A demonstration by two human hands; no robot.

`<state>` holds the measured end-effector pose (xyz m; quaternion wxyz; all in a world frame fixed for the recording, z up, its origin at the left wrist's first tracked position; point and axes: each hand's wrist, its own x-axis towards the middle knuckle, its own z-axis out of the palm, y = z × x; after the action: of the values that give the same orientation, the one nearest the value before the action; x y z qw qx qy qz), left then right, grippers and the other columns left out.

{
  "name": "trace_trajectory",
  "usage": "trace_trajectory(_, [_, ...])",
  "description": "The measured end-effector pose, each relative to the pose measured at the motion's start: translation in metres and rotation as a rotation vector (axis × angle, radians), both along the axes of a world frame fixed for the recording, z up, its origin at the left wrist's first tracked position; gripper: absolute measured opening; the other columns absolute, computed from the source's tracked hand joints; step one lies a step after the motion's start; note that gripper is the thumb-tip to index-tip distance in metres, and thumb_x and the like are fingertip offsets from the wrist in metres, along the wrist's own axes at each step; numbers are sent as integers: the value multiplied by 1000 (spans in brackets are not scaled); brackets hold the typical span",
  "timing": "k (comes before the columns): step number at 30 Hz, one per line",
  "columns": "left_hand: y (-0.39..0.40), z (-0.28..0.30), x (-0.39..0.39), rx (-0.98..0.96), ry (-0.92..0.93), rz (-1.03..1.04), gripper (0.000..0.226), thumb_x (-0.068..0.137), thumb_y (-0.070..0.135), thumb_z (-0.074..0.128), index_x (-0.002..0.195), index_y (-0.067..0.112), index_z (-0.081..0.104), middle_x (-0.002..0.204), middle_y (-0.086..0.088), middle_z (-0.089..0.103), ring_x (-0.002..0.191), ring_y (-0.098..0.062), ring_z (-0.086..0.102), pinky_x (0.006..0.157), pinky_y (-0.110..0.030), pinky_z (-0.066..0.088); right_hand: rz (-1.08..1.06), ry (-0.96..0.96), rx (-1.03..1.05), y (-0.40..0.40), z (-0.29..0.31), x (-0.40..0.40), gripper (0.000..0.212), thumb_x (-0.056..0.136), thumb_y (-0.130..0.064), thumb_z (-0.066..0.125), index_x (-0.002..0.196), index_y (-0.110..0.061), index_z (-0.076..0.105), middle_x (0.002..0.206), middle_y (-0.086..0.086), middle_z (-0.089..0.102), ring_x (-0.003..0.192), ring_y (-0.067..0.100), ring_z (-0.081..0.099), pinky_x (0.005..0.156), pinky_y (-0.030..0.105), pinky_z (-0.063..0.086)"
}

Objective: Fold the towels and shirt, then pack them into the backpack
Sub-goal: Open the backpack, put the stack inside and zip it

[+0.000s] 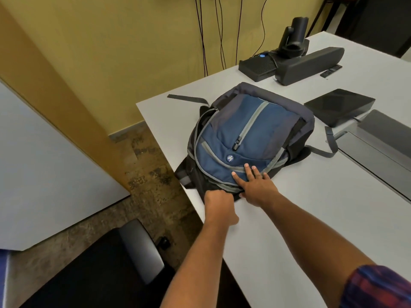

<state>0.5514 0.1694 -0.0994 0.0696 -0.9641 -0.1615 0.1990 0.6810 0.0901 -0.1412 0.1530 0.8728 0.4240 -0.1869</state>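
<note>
A blue and grey backpack [249, 132] lies flat on the white table [311, 207], front pocket facing up, near the table's left corner. My left hand [219, 204] is curled at the backpack's near edge and grips its top rim, fingers hidden in the fabric. My right hand [255, 185] rests flat on the lower front of the backpack, fingers straight and spread. No towels or shirt show in view.
Black electronics stand at the table's back: a box [258, 66], a long speaker bar [311, 64], a camera [295, 38] and a dark tablet-like device [340, 105]. A grey trough [378, 143] runs along the right. A black chair [106, 267] sits lower left.
</note>
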Motion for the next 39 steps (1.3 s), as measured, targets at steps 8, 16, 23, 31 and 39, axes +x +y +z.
trace_trajectory(8, [-94, 9, 21, -121, 136, -45, 31, 83, 47, 62, 94, 18, 59, 87, -3, 60, 85, -22, 62, 73, -31, 48, 100, -12, -101, -77, 14, 25, 71, 105, -46, 39, 154, -50, -13, 165, -2, -24, 154, 32, -13, 121, 62, 12])
trace_trajectory(16, [-172, 20, 47, -350, 223, -79, 22, 82, 30, 62, 95, 12, 60, 90, -5, 65, 87, -24, 64, 75, -33, 50, 70, -38, -118, -147, 23, 35, 68, 105, -45, 42, 154, -54, -4, 165, -5, -23, 153, 36, -14, 120, 64, 11])
trace_trajectory(23, [-235, 19, 68, -552, 297, -190, 32, 90, 18, 56, 118, 3, 58, 108, -12, 62, 100, -29, 62, 83, -35, 53, -397, 153, 455, -235, 17, 42, 58, 105, -28, 46, 158, -35, 24, 167, -2, 16, 145, 26, 38, 113, 40, 41])
trace_trajectory(31, [-273, 23, 82, -718, 67, -211, 46, 90, 11, 57, 135, 6, 49, 134, -14, 54, 122, -32, 54, 104, -39, 45, -1086, 416, 985, -285, 16, 26, 46, 102, -47, 49, 141, -22, 56, 136, 6, 62, 118, 22, 60, 103, 36, 46])
trace_trajectory(39, [-186, 12, 82, -287, -386, -431, 32, 85, 47, 60, 102, 20, 60, 106, -1, 59, 99, -23, 55, 84, -39, 43, -1280, 490, 874, -278, -2, -14, 67, 85, -40, 76, 136, -10, 46, 122, 12, 62, 111, 33, 62, 91, 38, 51])
